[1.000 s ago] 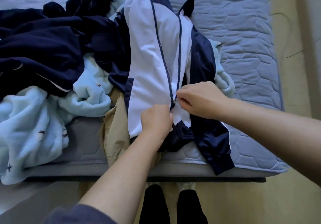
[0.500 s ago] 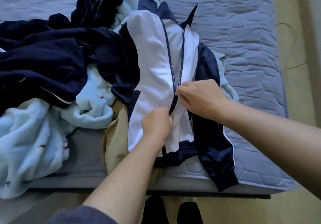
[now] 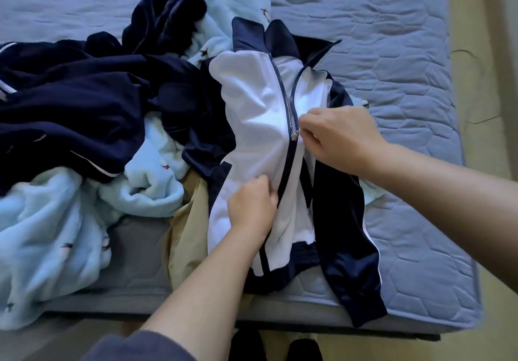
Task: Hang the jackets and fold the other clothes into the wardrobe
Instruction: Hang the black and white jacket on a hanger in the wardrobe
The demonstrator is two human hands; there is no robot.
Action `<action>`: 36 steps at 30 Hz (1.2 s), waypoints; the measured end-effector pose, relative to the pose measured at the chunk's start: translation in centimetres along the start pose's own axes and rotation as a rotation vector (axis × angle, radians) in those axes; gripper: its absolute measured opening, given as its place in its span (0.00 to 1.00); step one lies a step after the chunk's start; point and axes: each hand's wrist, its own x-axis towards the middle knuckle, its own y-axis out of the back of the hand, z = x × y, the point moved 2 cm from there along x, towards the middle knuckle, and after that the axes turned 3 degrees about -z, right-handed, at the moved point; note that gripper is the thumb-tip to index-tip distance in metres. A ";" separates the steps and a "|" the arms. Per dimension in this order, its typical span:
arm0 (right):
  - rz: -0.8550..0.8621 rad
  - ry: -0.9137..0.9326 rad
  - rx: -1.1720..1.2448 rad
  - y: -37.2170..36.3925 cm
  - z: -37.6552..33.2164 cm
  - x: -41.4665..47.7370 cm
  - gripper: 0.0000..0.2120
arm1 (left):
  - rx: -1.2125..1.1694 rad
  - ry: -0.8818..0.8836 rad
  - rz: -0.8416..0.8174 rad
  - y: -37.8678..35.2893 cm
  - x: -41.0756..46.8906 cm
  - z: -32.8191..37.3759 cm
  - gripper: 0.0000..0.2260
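I saw navy clothes (image 3: 70,102) and pale-blue fleece (image 3: 42,234) heaped on the bed (image 3: 406,220) at left; the white-and-navy jacket (image 3: 252,114) lay mid-bed, one sleeve reaching the near edge; my left hand (image 3: 252,206) kept its grip clamped on the front panel; my right hand (image 3: 342,139) had its grip pinched on the zipper pull (image 3: 294,135); bare quilt lay open rightward.

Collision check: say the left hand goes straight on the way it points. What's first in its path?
Likely the zipper slider pinched by the right hand. The left hand points up the zipped part of the white-and-navy jacket toward it. Depth unclear.
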 end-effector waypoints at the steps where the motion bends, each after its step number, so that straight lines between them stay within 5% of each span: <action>1: 0.000 0.010 0.005 0.2 0.1 0.2 0.11 | -0.059 0.016 0.030 0.1 -0.1 0.2 0.08; 4: -0.010 0.058 0.038 -0.3 -0.6 0.5 0.11 | -0.177 0.024 0.114 1.2 1.4 2.6 0.16; 8: 0.024 0.041 0.118 0.1 -0.7 0.6 0.09 | -0.155 0.043 0.134 1.2 3.1 3.0 0.06; 13: 0.016 0.058 0.138 0.1 -0.2 0.6 0.09 | -0.280 0.024 0.216 1.4 2.7 4.3 0.19; 19: 0.037 0.080 0.066 0.4 0.5 0.9 0.09 | -0.198 0.030 0.188 1.2 3.2 4.0 0.09; 25: 0.039 0.065 -0.036 2.3 2.2 2.4 0.10 | -0.033 0.111 0.008 -2.3 -0.9 -1.8 0.10; 30: 0.068 0.078 0.049 2.9 1.3 1.0 0.10 | -0.217 0.077 -0.281 -0.2 0.7 -0.8 0.06; 34: 0.070 0.036 0.115 3.2 0.9 -0.9 0.11 | -0.598 0.071 0.151 7.5 3.6 2.9 0.03; 36: 0.068 0.033 0.131 3.2 0.2 -1.9 0.12 | -0.580 0.077 0.184 10.3 5.6 5.4 0.08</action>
